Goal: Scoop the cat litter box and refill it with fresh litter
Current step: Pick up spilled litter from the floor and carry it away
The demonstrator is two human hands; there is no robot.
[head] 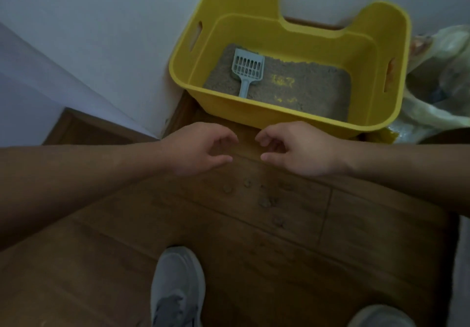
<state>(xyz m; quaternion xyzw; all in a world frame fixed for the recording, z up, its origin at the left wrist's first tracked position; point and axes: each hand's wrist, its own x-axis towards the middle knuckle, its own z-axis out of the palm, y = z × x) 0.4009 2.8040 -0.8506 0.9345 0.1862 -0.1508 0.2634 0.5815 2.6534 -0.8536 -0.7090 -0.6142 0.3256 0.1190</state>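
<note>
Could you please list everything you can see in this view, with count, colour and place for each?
litter box: one, yellow, on the floor against the wall
litter: one thin layer, grey-brown, inside the litter box, yellow showing through in spots
scoop: one, pale blue-grey, lying on the litter, left part of the box
plastic bag: one, whitish, right of the box
spots: several, dull grey-brown, on the floor before the box; nature unclear
floor: brown wood, underfoot
wall: white, behind and left of the box
shoes: two, grey, bottom edge
left hand: one, empty, fingers loosely curled, before the box
right hand: one, empty, loosely curled, beside the left hand
</note>
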